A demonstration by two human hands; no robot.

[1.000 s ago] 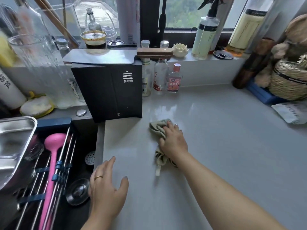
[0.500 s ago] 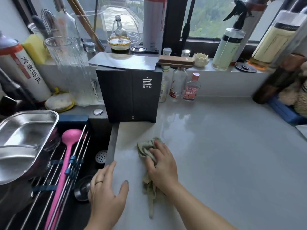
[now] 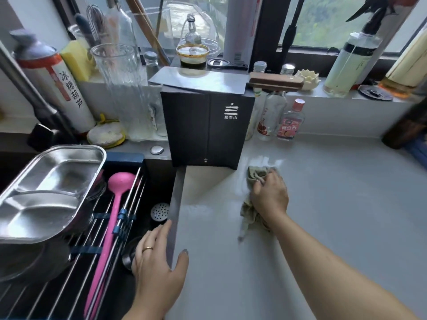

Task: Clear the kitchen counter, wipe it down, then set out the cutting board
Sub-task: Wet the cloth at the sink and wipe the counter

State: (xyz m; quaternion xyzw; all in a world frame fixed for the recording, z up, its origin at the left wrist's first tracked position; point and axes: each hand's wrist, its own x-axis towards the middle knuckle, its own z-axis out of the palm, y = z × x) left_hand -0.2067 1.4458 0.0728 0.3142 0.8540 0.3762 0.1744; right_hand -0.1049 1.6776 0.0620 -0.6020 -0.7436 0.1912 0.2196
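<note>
Head view: right hand (image 3: 269, 197) grips a crumpled grey-green cloth (image 3: 255, 175) on the wet pale grey worktop (image 3: 335, 204). Left hand (image 3: 159, 262) lies open, flat on its edge beside the sink (image 3: 159, 179).

The right hand (image 3: 269, 197) is covering the middle of the cloth (image 3: 256, 175), so its full shape is staying hidden. The brown bottle (image 3: 403, 125) is blurring at the right edge. The steel tray (image 3: 49, 188) is being cut off at the left edge.

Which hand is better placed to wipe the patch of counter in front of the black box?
The right hand. It already presses the cloth on the counter, just right of the black box. The left hand holds no cloth and rests on the counter's edge by the sink.
</note>
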